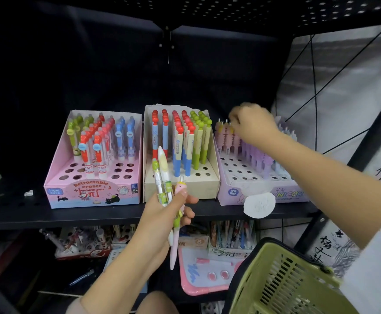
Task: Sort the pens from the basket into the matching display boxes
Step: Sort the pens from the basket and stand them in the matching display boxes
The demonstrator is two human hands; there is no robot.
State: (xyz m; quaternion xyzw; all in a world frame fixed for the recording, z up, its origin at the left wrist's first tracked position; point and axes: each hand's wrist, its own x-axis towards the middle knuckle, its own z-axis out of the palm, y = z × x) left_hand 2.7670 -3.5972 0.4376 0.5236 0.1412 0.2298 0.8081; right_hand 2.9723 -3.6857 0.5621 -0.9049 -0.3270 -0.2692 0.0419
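My left hand [166,211] grips a small bunch of pens [165,177], green, white and pink, in front of the middle beige box [180,189]. My right hand [252,128] reaches over the back of the lilac unicorn box [234,189] at the right, fingers curled among the pink and purple pens [228,141]; whether it pinches one is blurred. The pink eraser-pen box [90,193] stands at the left, with green, red and blue pens. The green basket [282,282] hangs at the lower right by my right arm.
All three boxes sit on a black shelf [117,216] under a perforated black top. A round white tag [259,205] hangs off the unicorn box. The lower shelf holds more pen boxes and a pink whiteboard [205,273]. A black frame post [370,137] rises at right.
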